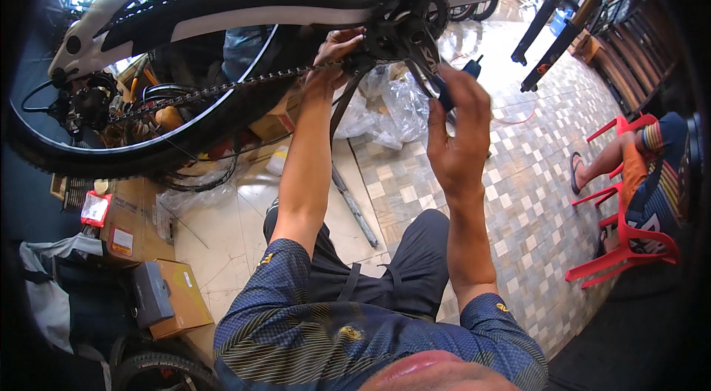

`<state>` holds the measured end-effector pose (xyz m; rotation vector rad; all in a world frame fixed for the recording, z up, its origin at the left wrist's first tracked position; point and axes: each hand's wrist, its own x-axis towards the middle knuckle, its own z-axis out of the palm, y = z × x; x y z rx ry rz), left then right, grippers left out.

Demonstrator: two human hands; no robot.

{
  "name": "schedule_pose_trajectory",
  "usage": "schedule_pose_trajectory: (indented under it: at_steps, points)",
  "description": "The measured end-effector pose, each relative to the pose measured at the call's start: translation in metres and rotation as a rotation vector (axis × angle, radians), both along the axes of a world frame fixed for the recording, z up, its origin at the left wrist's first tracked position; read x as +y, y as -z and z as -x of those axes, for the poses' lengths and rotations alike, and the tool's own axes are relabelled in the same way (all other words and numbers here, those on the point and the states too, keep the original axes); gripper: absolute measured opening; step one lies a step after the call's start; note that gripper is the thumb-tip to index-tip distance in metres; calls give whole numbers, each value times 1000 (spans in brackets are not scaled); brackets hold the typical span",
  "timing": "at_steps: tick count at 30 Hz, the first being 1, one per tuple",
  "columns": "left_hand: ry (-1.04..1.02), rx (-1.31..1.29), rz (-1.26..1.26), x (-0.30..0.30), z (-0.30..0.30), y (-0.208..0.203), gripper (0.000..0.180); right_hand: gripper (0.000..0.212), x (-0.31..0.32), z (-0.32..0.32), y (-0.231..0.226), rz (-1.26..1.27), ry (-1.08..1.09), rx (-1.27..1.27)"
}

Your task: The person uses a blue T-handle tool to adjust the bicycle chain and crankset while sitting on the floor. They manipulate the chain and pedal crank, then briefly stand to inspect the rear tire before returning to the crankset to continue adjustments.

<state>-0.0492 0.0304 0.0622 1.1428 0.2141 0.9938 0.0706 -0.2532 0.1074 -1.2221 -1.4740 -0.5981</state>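
Observation:
A white and black bicycle frame (244, 18) hangs across the top of the view, its rear wheel at the left. Below the chainstay, behind the lower run of the chain (215, 93), my left hand (337, 54) is closed beside the chainring (389, 35). What its fingers hold, if anything, is hidden. My right hand (461, 124) is closed on a dark tool (445, 95) with a blue handle, next to the black crank arm (421, 50). The fingers cover much of the tool, so its kind does not show. A dark green tip (472, 66) pokes out beyond the fingers.
Clear plastic wrap (396, 109) lies on the tiled floor beneath the crank. Cardboard boxes (181, 291) stand at lower left. A suspension fork (566, 28) hangs at upper right. Another person sits at the right near a red plastic chair (629, 243). A grey bar (355, 206) lies between my legs.

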Motion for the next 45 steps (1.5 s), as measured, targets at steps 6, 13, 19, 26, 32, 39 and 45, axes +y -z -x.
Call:
schedule_pose_trajectory:
  at_steps: [6,13,19,26,32,39,45]
  points:
    - [201,1,-100,4,-2,-1,32,58,5,2,2,18,19,261]
    - [168,-28,-222,17,-17,14,38,44,2,7,0,50,310,108]
    - [170,-94,-414,-9,-12,-6,32,41,-4,21,-11,81,401,88]
    - [155,-128,-363,15,-56,35,38,35,4,22,-16,86,462,167]
    - [337,-260,-99,-3,-50,15,21,37,3,24,-8,241,693,285]
    - [237,-274,-248,-9,-45,1,21,47,4,47,-8,73,84,564]
    - [276,-194,-281,-15,-40,-2,30,36,-2,47,-11,36,213,527]
